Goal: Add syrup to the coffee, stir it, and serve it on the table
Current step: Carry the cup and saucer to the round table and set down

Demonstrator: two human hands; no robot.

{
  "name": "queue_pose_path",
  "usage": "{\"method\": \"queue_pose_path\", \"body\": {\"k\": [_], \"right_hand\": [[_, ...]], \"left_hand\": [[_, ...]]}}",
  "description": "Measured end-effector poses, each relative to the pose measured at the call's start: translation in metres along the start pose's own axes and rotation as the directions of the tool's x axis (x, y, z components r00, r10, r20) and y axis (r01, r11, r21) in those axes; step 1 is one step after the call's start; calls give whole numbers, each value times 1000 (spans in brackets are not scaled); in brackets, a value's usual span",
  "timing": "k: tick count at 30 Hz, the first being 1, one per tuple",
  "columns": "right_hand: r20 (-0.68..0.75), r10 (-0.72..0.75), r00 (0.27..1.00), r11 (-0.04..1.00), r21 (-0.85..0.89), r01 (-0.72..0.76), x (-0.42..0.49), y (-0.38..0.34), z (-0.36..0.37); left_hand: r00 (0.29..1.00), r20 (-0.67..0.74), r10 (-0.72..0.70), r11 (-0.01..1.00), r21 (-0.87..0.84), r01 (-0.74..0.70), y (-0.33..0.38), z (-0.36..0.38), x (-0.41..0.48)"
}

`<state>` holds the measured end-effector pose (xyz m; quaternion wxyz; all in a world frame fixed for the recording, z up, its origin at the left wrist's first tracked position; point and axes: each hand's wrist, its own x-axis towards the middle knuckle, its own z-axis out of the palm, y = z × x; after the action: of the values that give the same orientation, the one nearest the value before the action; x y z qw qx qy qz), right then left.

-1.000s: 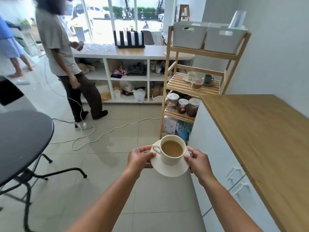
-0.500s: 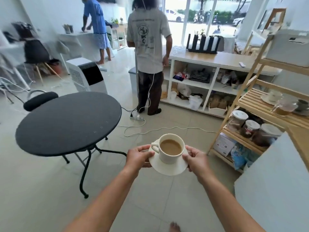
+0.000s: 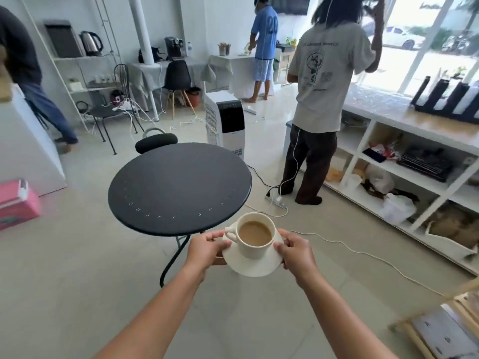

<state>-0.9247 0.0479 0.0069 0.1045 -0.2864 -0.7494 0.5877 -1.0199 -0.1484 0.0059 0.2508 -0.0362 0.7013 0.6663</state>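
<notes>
Cup: white cup of milky coffee standing upright on a white saucer, handle turned to the left

Where: held in the air by the near edge of the round black surface – not set down on it

Left hand: the left hand grips the saucer's left rim, thumb on top beside the handle, fingers curled beneath

Right hand: the right hand pinches the right rim the same way

Room: a person in a grey shirt stands beyond the surface by white shelves – a white air cooler behind, a cable across the floor
</notes>
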Motion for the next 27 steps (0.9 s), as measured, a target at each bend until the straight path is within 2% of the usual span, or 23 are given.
{"method": "queue_pose_path", "body": {"k": [3,13,21,27], "right_hand": [[86,-8,996,1000,-15,10,40,-11,7],[238,6,971,998,-56,8,147,-29,58],[265,-12,964,994,-102,41,229,-52,123],[293,-9,956,990,-135,50,286,-73,172]], "left_hand": [[997,-74,9,999,-38,-12,8,0,20],[976,-218,-24,993,-114,-1,22,-26,102],[953,-295,-65,982,-187,9,38,-65,196],[939,-340,-56,992,-127,12,62,-98,256]]}}
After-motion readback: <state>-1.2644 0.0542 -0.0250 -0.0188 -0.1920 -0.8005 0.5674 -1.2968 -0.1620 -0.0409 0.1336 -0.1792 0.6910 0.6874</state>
